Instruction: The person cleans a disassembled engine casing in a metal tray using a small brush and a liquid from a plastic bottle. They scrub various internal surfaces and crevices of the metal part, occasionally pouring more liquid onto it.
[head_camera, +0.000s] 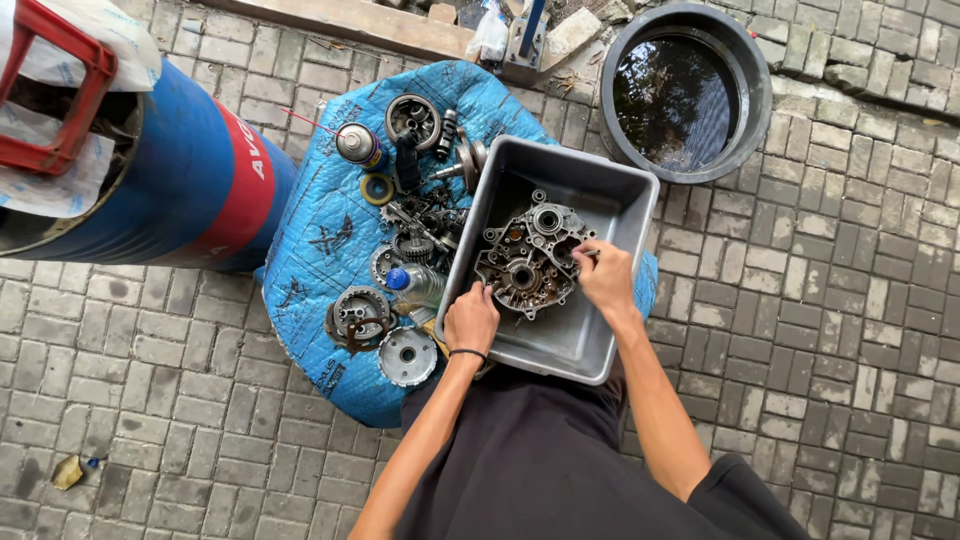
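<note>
Head view: my left hand (471, 318) gripped the lower-left edge of the engine case (527, 259), fingers curled on it. My right hand (606, 277) pinched a small tool against its right side. The case lay in the grey tub (580, 345), gears (407, 355) beside it on blue tarp (320, 240).

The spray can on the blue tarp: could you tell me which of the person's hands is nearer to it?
Left. The left hand rests at the grey tray's near-left edge, closer to the spray can. The right hand is farther, inside the tray on the engine casing.
</note>
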